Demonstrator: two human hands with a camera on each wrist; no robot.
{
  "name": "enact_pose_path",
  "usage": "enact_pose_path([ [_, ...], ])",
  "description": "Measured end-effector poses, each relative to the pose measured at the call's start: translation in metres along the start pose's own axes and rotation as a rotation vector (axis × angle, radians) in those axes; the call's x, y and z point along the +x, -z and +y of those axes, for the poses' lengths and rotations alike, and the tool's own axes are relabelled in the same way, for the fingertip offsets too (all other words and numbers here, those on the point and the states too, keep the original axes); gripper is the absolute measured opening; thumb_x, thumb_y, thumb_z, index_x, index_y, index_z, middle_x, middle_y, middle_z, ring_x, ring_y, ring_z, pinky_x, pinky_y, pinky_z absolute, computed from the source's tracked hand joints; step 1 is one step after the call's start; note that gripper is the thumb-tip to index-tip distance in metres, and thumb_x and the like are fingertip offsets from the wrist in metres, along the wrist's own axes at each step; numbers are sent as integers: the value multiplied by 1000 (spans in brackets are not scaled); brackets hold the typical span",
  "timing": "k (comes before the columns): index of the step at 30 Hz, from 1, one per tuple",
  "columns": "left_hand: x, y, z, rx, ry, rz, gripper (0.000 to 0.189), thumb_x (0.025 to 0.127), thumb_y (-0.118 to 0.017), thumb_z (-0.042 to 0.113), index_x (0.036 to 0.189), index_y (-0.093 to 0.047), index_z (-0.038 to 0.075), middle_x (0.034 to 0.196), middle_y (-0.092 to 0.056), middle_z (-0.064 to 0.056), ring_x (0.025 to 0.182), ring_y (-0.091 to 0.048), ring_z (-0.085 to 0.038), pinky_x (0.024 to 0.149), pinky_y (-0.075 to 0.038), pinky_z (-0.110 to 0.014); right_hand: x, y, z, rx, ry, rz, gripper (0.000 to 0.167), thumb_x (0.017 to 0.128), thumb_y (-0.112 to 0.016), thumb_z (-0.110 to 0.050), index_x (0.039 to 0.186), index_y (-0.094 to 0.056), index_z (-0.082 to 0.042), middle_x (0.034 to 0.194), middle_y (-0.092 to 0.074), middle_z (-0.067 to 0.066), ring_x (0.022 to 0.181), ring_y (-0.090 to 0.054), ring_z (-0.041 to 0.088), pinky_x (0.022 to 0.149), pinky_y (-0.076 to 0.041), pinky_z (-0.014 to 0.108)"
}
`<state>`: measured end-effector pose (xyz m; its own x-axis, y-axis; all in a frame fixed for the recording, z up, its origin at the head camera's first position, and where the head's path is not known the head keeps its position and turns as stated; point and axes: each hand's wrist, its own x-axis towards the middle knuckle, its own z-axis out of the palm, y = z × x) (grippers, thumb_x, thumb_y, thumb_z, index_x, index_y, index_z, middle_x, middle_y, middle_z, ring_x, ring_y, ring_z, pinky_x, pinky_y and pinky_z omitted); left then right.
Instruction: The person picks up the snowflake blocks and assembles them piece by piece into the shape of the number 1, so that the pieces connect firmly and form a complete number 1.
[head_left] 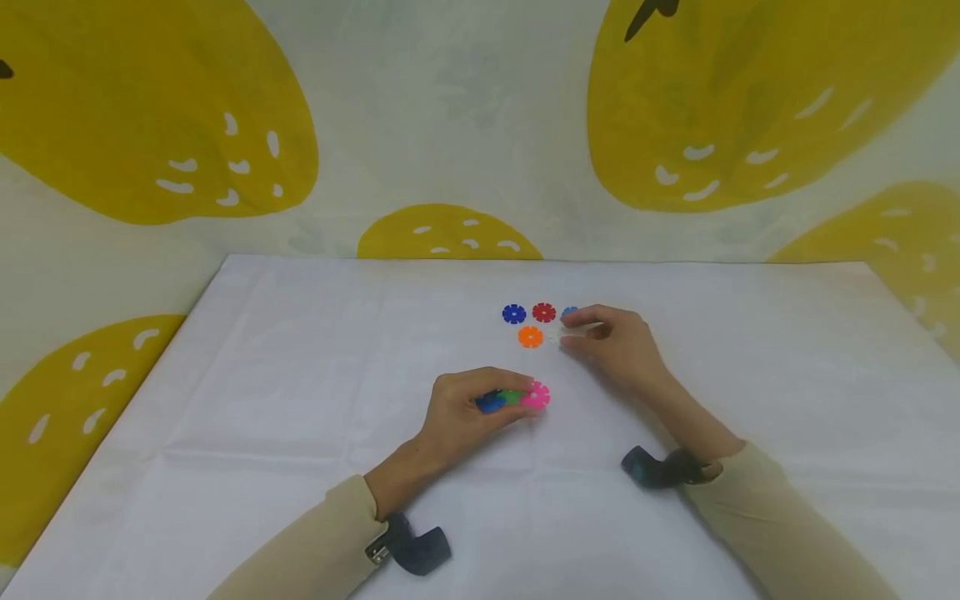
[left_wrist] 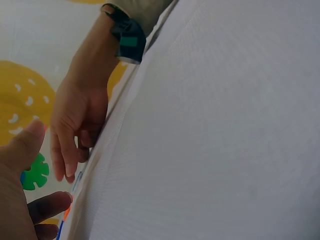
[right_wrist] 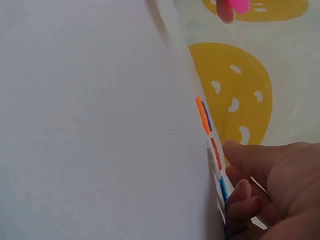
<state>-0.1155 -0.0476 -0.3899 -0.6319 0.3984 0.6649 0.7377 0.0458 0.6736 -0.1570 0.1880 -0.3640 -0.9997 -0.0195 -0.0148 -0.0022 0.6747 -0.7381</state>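
My left hand (head_left: 472, 408) grips several slotted plastic building discs between thumb and fingers. A pink disc (head_left: 536, 396) stands out at the fingertips, with a green disc (head_left: 512, 397) and blue discs (head_left: 491, 403) behind it, partly hidden by the fingers. Farther forward, my right hand (head_left: 618, 342) is over the table with thumb and index finger parted, right by a white disc (head_left: 555, 337) lying flat. Just past the index fingertip, a light blue disc (head_left: 571, 312) is partly covered. The right wrist view shows the white disc (right_wrist: 210, 150) edge-on near the thumb.
On the white-covered table (head_left: 262, 375), a dark blue disc (head_left: 513, 314) and a red disc (head_left: 543, 312) lie in the back row. An orange disc (head_left: 530, 337) is in front of them, left of the white one. A lemon-patterned cloth (head_left: 450, 125) hangs behind.
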Motion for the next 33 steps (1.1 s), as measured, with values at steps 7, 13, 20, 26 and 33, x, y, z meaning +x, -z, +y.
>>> enact_pose_path([
  [7, 1, 0, 2, 10, 11, -6, 29, 71, -83, 4, 98, -73, 1, 95, -72, -7, 92, -68, -16, 78, -53, -28, 0, -5, -1, -30, 6, 37, 28, 85, -74, -28, 111, -69, -19, 104, -65, 1, 80, -53, 23, 66, -48, 31],
  [13, 2, 0, 2, 15, 18, -8, 30, 70, -84, 3, 98, -73, -1, 94, -72, -9, 92, -68, -17, 78, -53, -29, 2, -8, -1, -59, 17, 45, 30, 84, -75, -25, 113, -69, -19, 98, -66, 1, 77, -52, 22, 63, -48, 30],
  [20, 3, 0, 3, 8, 20, -9, 29, 71, -84, 3, 98, -73, 0, 94, -72, -8, 92, -68, -16, 78, -53, -29, 2, -8, -3, -83, 10, 35, 31, 84, -74, -24, 114, -68, -18, 104, -64, 2, 80, -51, 23, 65, -48, 30],
  [26, 2, 0, 2, 10, 20, -23, 29, 71, -84, 4, 98, -73, 0, 94, -72, -8, 91, -68, -15, 78, -53, -28, 2, -6, -6, -91, 17, 18, 35, 85, -74, -21, 119, -68, -15, 101, -63, 7, 77, -50, 24, 63, -45, 30],
  [33, 1, 0, 1, 31, 33, -42, 30, 71, -84, 5, 99, -73, 1, 95, -72, -7, 93, -68, -15, 80, -52, -27, 2, -6, -7, -123, -9, 4, 36, 85, -73, -24, 120, -68, -16, 97, -59, 9, 86, -50, 25, 67, -47, 30],
])
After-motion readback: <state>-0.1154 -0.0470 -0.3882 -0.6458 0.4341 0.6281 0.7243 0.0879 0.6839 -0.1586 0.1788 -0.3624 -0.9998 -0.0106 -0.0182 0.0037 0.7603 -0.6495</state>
